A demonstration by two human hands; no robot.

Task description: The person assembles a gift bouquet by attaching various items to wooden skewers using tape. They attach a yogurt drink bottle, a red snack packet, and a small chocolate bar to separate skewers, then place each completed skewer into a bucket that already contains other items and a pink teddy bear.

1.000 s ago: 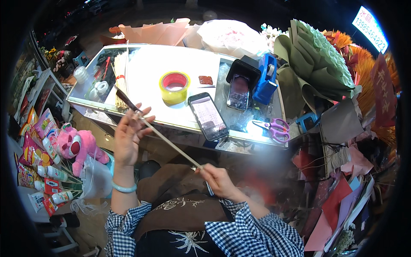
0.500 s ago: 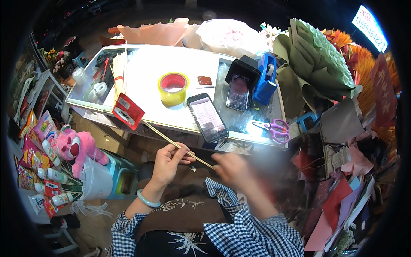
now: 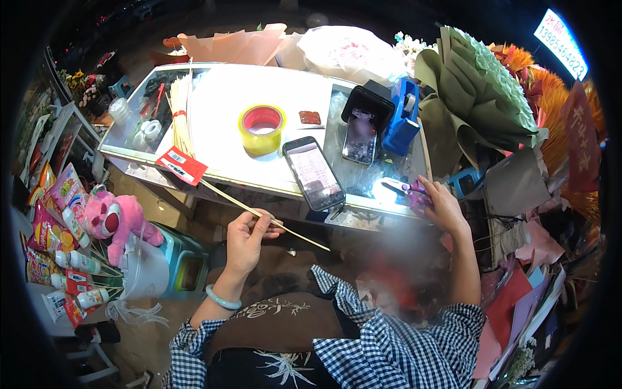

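My left hand (image 3: 248, 236) pinches a thin wooden skewer (image 3: 301, 240) between thumb and fingers. At the skewer's far end, over the table's front edge, is a small red packet (image 3: 181, 166) with a white label. My right hand (image 3: 444, 207) is at the table's front right corner, its fingers closed on the purple handles of a pair of scissors (image 3: 414, 191). The blades point left and lie in a bright glare. Between my hands, nearer the left one, a phone (image 3: 313, 174) with a lit screen rests at the table's front edge.
On the white table (image 3: 220, 97) are a roll of yellow tape (image 3: 262, 139), a skewer bundle (image 3: 181, 117), a second phone (image 3: 360, 136) and a blue tape dispenser (image 3: 403, 120). Wrapped bouquets (image 3: 479, 97) stand behind and right. A pink plush toy (image 3: 116, 217) and snack packets crowd the left.
My right hand has left the skewer's lower end and moved right and up to the scissors. The skewer and red packet have tilted slightly in my left hand.
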